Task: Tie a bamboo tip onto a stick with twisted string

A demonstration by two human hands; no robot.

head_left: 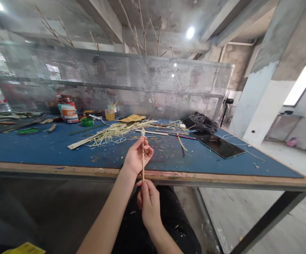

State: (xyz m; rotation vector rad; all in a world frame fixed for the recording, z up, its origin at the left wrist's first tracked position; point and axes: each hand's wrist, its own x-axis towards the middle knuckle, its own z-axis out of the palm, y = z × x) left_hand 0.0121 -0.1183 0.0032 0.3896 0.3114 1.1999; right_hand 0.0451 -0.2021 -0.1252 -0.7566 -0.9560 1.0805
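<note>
A thin bamboo stick point(143, 166) stands nearly upright in front of me at the table edge. Its top carries a small pale, pointed tip point(143, 131) that looks wrapped or woven. Just below that tip, my left hand point(138, 155) is closed around the stick, with its fingers curled. My right hand point(150, 203) pinches the lower end between thumb and fingers, below the tabletop and over my lap. Beyond my left hand lies a heap of pale shredded fibre strips point(115, 132).
On the blue-topped table point(49, 151) are a dark tablet point(220, 144), a grey cloth point(202, 122), a white-labelled jar point(69, 114), a green lid point(87, 122) and scattered strips. A perforated metal screen point(142, 86) runs along the back.
</note>
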